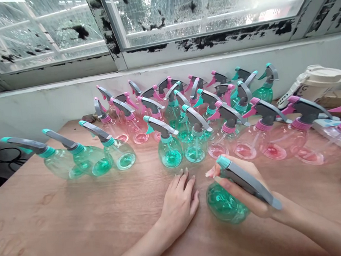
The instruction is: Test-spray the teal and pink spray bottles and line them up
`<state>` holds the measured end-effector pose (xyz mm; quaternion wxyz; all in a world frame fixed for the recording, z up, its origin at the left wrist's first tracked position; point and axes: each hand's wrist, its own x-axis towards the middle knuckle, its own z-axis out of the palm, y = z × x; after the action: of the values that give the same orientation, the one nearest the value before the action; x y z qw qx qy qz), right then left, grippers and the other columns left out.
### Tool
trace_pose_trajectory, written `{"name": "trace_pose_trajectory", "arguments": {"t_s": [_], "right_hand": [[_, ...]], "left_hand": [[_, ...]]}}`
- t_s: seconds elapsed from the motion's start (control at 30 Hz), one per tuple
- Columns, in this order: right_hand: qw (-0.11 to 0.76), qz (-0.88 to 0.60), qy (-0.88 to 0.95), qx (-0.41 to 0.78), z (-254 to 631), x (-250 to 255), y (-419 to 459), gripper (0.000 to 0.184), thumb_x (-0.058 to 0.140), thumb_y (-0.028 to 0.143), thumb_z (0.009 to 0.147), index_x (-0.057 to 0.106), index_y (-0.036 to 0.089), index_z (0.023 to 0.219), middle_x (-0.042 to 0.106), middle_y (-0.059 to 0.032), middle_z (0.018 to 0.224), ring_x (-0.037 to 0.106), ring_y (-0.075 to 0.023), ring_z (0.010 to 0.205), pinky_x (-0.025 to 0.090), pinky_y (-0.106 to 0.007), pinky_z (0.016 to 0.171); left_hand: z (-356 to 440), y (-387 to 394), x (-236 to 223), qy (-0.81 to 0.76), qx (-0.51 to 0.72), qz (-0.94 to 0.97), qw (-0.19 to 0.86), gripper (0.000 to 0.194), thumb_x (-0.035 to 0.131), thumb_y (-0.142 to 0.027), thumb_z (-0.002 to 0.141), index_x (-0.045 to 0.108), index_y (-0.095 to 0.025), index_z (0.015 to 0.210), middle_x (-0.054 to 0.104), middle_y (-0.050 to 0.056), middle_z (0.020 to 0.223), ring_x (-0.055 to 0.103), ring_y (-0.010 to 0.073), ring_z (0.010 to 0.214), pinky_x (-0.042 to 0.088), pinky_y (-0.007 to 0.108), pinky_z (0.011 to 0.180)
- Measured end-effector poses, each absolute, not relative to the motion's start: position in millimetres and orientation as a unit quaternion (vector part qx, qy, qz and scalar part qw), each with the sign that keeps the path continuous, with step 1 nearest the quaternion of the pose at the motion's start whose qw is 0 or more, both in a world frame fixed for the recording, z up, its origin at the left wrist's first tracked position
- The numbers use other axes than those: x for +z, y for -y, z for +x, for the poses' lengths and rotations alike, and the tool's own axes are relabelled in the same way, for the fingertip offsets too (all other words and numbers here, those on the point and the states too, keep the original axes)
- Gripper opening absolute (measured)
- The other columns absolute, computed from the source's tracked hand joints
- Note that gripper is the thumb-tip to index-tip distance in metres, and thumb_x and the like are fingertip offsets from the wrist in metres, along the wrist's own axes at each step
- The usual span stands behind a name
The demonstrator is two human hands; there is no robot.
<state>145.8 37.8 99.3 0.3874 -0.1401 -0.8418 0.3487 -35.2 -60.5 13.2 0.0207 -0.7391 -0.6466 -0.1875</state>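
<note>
My right hand [251,192] is closed around the neck of a green spray bottle [225,204] with a grey and teal trigger head. The bottle is at the front of the wooden table, and I cannot tell whether its base touches the wood. My left hand [178,197] lies flat on the tabletop, fingers stretched forward, just left of that bottle. Beyond its fingertips stand two green spray bottles [171,152]. Pink spray bottles [247,141] continue that row to the right.
Three green spray bottles [92,159] stand apart on the left of the table [76,221]. Several more pink and green bottles crowd toward the wall. A cream-coloured lidded cup [315,80] and a cardboard box [340,102] are at the back right. Windows [206,9] rise behind.
</note>
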Motion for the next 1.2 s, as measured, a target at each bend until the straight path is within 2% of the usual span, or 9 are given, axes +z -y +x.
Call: {"name": "trace_pose_trajectory", "arguments": {"t_s": [0.23,0.43,0.73,0.93,1.03,1.2], "right_hand": [[0.392,-0.147,0.822,0.387,148,93,-35,0.028,0.054,0.023,0.092,0.057,0.024,0.119,0.069,-0.0085,0.101,0.071,-0.0198,0.079,0.059,-0.029,0.070],[0.379,-0.151,0.822,0.398,150,92,-35,0.032,0.055,0.019,0.090,0.054,0.024,0.121,0.068,-0.0077,0.096,0.069,-0.0201,0.079,0.060,-0.034,0.075],[0.365,-0.145,0.822,0.413,150,90,-36,0.031,0.055,0.017,0.089,0.053,0.024,0.119,0.067,-0.0065,0.099,0.068,-0.0179,0.076,0.059,-0.033,0.078],[0.384,-0.143,0.826,0.388,150,90,-36,0.033,0.054,0.017,0.089,0.053,0.025,0.121,0.066,-0.0076,0.105,0.069,-0.0195,0.088,0.058,-0.031,0.078],[0.382,-0.146,0.835,0.368,149,95,-36,0.026,0.053,0.016,0.089,0.055,0.024,0.114,0.066,-0.0063,0.097,0.068,-0.0183,0.081,0.057,-0.029,0.074],[0.383,-0.155,0.842,0.347,147,104,-36,0.002,0.052,0.023,0.090,0.054,0.022,0.090,0.061,-0.0029,0.075,0.065,-0.0172,0.065,0.052,-0.028,0.057]], "left_hand": [[-38,61,12,0.640,-0.196,-0.743,0.033,0.034,0.050,-0.024,0.095,0.057,-0.016,0.127,0.056,0.017,0.138,0.053,0.0299,0.128,0.047,0.050,0.104],[-40,62,10,0.631,-0.198,-0.750,0.033,0.038,0.050,-0.024,0.095,0.054,-0.014,0.131,0.054,0.018,0.141,0.053,0.0311,0.128,0.047,0.050,0.104],[-40,61,12,0.632,-0.174,-0.754,0.037,0.040,0.050,-0.023,0.095,0.055,-0.010,0.132,0.054,0.020,0.140,0.052,0.0321,0.129,0.046,0.050,0.106],[-40,61,14,0.630,-0.178,-0.755,0.031,0.040,0.050,-0.023,0.095,0.055,-0.009,0.132,0.052,0.020,0.142,0.051,0.0315,0.130,0.045,0.049,0.107],[-40,61,14,0.632,-0.176,-0.755,0.024,0.040,0.050,-0.023,0.095,0.054,-0.010,0.133,0.052,0.020,0.142,0.050,0.0312,0.131,0.044,0.049,0.107],[-39,61,14,0.631,-0.176,-0.755,0.026,0.038,0.051,-0.023,0.095,0.056,-0.011,0.131,0.053,0.019,0.141,0.052,0.0313,0.129,0.046,0.049,0.106]]}}
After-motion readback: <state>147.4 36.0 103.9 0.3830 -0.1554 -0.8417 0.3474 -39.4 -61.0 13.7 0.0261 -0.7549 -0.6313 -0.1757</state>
